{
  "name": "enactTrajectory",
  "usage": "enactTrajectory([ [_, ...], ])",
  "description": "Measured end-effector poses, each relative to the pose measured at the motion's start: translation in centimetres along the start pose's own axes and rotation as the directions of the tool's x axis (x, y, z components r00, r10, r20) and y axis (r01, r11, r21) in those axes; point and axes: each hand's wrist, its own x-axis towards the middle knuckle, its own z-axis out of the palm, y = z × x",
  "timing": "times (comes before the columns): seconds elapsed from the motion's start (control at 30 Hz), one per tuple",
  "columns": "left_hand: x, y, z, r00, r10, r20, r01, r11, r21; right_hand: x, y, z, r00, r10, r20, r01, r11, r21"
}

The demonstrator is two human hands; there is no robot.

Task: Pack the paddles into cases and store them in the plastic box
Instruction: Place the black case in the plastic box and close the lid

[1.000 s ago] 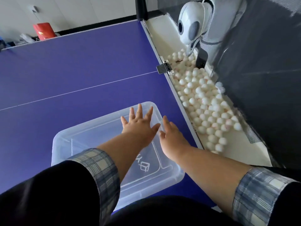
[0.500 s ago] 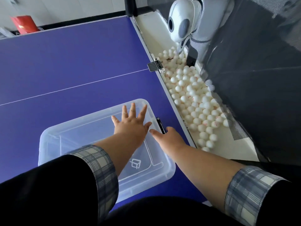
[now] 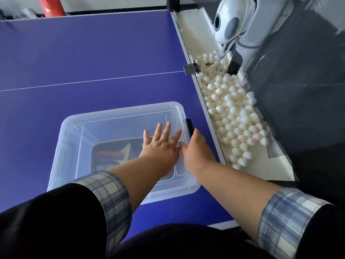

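Note:
A clear plastic box point(image 3: 74, 131) with its lid on sits on the purple table. Through the lid shows a dark paddle case point(image 3: 110, 155) with a red stripe. My left hand point(image 3: 160, 146) lies flat on the right part of the lid, fingers spread. My right hand point(image 3: 197, 148) is at the box's right rim, its fingers curled down over the edge by the black latch point(image 3: 189, 126), which stands up along that side. The fingertips are hidden; the thumb points toward my left hand.
A white line point(image 3: 93, 82) crosses the purple table point(image 3: 93, 43). To the right runs a white trough point(image 3: 261, 165) holding several white balls point(image 3: 233, 113), with a white ball machine point(image 3: 227, 21) and dark netting behind. A red object point(image 3: 52, 7) stands at the far left edge.
My right hand slid off the lid to the box's right rim and curled over it, and the black latch came into view. My left hand stayed flat on the lid.

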Motion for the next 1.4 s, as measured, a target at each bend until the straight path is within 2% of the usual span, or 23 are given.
enactTrajectory([
  [0.1,-0.1,0.1,0.5,1.0,-0.007,-0.027,0.007,1.0,-0.014,-0.3,0.1,0.3,0.998,-0.063,-0.018,0.061,0.993,-0.103],
  [0.27,0.2,0.2,0.9,0.999,-0.012,-0.039,0.012,1.0,0.003,-0.7,-0.1,0.7,0.988,-0.154,0.032,0.157,0.951,-0.265],
  [0.43,0.1,0.2,0.4,1.0,0.002,-0.023,-0.002,1.0,0.0,-0.8,0.4,0.8,0.981,-0.177,0.074,0.189,0.961,-0.204],
  [0.5,-0.4,-0.1,-0.6,1.0,0.017,-0.022,-0.019,0.996,-0.092,-1.0,0.6,1.0,0.98,-0.191,0.058,0.2,0.951,-0.234],
  [0.57,-1.5,-1.1,-1.3,0.998,0.027,-0.055,-0.038,0.977,-0.21,-1.1,0.7,1.1,0.977,-0.209,0.027,0.205,0.91,-0.361],
  [0.63,-3.5,-3.5,-1.7,0.994,-0.024,-0.102,-0.004,0.964,-0.267,-1.0,0.3,1.2,0.965,-0.262,0.009,0.225,0.812,-0.539],
  [0.7,-5.6,-6.9,-1.8,0.982,-0.126,-0.14,0.085,0.96,-0.268,-1.0,-0.8,1.6,0.938,-0.346,0.025,0.281,0.713,-0.642],
  [0.83,-9.9,-15.5,-1.5,0.904,-0.407,-0.135,0.37,0.899,-0.233,-2.6,-6.5,5.3,0.853,-0.49,0.182,0.484,0.609,-0.628],
  [0.9,-12.2,-19.2,-1.0,0.804,-0.587,-0.098,0.534,0.784,-0.317,-3.9,-9.9,7.9,0.817,-0.525,0.237,0.554,0.602,-0.575],
  [0.93,-13.1,-20.6,-0.8,0.737,-0.675,-0.038,0.602,0.68,-0.418,-4.4,-11.5,9.2,0.807,-0.532,0.255,0.574,0.604,-0.553],
  [0.97,-13.7,-21.8,-0.7,0.662,-0.747,0.065,0.647,0.526,-0.553,-5.0,-13.0,10.5,0.798,-0.538,0.272,0.59,0.602,-0.538],
  [1.0,-14.1,-22.8,-0.7,0.588,-0.783,0.2,0.659,0.321,-0.68,-5.3,-14.4,11.7,0.788,-0.546,0.286,0.605,0.597,-0.527],
  [1.03,-14.2,-23.5,-0.7,0.531,-0.775,0.342,0.646,0.109,-0.755,-5.6,-15.7,12.8,0.779,-0.552,0.298,0.618,0.594,-0.515],
  [1.07,-14.3,-23.9,-0.6,0.511,-0.732,0.451,0.635,-0.033,-0.772,-5.8,-17.1,13.9,0.771,-0.558,0.307,0.63,0.597,-0.497],
  [1.1,-14.5,-24.1,-0.6,0.537,-0.679,0.5,0.632,-0.069,-0.772,-5.9,-18.4,15.0,0.768,-0.56,0.31,0.636,0.609,-0.474],
  [1.13,-14.7,-24.3,-0.4,0.589,-0.639,0.496,0.62,-0.036,-0.783,-5.9,-19.5,16.0,0.773,-0.553,0.311,0.632,0.632,-0.448],
  [1.2,-15.0,-24.5,0.2,0.67,-0.633,0.387,0.54,0.059,-0.839,-5.7,-21.0,17.5,0.806,-0.508,0.304,0.592,0.686,-0.422],
  [1.3,-15.3,-24.6,0.2,0.721,-0.654,0.231,0.417,0.143,-0.897,-5.4,-21.1,18.5,0.833,-0.492,0.254,0.552,0.702,-0.45],
  [1.4,-15.5,-24.1,0.3,0.774,-0.623,0.115,0.392,0.328,-0.86,-5.4,-20.6,18.5,0.831,-0.514,0.212,0.555,0.74,-0.38],
])
